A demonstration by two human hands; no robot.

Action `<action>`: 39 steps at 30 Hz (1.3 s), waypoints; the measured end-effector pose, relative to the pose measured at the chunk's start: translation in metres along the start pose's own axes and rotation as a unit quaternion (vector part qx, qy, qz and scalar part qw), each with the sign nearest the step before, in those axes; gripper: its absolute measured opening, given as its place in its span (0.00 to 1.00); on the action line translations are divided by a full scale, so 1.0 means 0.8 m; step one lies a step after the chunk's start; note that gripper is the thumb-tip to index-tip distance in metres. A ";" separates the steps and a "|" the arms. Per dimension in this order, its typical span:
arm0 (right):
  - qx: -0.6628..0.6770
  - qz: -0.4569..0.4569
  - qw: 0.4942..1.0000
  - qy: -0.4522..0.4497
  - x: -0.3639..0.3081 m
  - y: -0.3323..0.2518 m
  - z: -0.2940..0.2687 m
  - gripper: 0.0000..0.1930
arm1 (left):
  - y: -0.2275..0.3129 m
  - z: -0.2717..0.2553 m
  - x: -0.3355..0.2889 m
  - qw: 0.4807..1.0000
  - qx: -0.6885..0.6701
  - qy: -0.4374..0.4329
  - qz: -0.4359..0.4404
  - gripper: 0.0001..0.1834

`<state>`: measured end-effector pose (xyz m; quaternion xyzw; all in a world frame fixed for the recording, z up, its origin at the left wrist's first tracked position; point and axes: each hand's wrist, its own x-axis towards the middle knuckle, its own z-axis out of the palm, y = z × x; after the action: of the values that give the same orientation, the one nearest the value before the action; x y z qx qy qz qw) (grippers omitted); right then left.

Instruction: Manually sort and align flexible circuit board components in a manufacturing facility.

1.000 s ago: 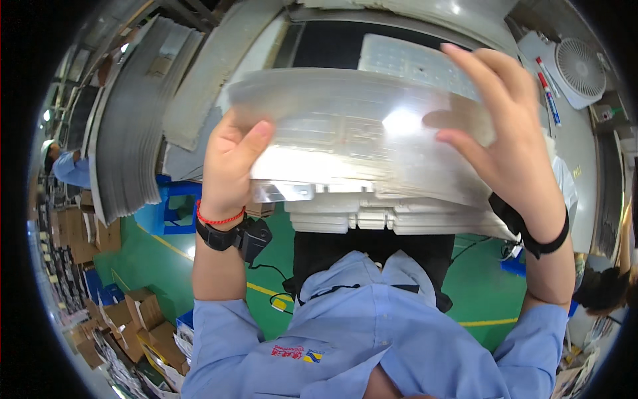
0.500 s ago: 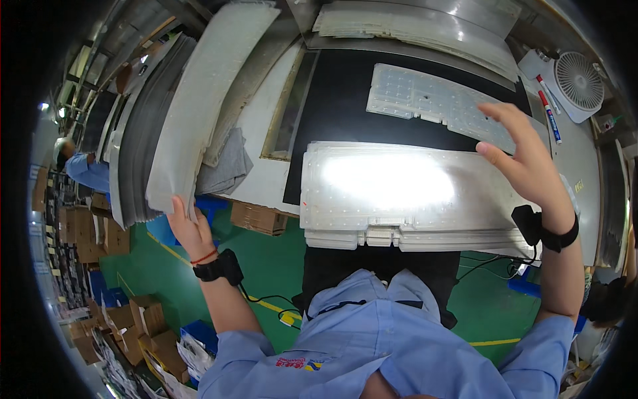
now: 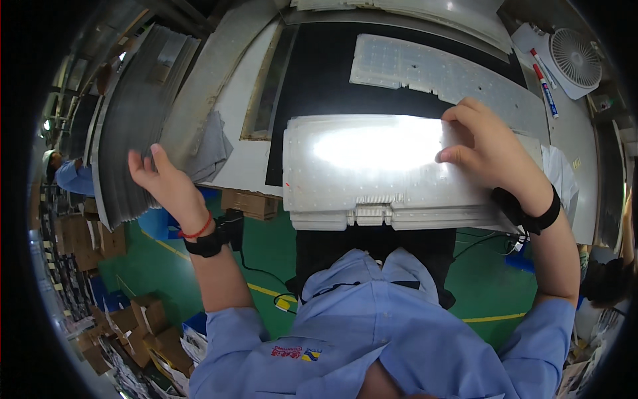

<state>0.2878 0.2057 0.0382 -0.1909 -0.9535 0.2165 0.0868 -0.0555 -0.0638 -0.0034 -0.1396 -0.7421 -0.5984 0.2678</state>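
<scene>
Fingers of the right hand (image 3: pixel 498 149) bend, thumb apart, over the right part of the pale panel stack (image 3: pixel 359 183); its long axis runs left-right along the tabletop's (image 3: pixel 238 93) near edge. Left hand (image 3: pixel 169 186), empty, loosely spread, nears grey sheets (image 3: pixel 133 120).

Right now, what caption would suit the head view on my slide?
Right hand over a stack of dotted translucent panels, open left hand near a bundle of grey sheets.
</scene>
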 end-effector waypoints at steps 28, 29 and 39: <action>0.120 0.002 0.992 0.029 0.019 0.023 0.007 0.23 | 0.050 0.112 -0.041 0.630 -0.332 -0.690 -0.130 0.31; 0.108 0.028 0.994 -0.003 0.024 0.019 0.004 0.21 | 0.054 0.109 -0.042 0.646 -0.324 -0.681 -0.121 0.31; 0.141 0.049 0.989 -0.016 0.028 0.010 -0.010 0.15 | 0.064 0.101 -0.051 0.733 -0.303 -0.607 -0.047 0.29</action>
<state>0.2720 0.2241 0.0435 -0.2193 -0.9044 0.3556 0.0870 -0.0140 0.0313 0.0040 -0.5116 -0.5316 -0.5919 -0.3245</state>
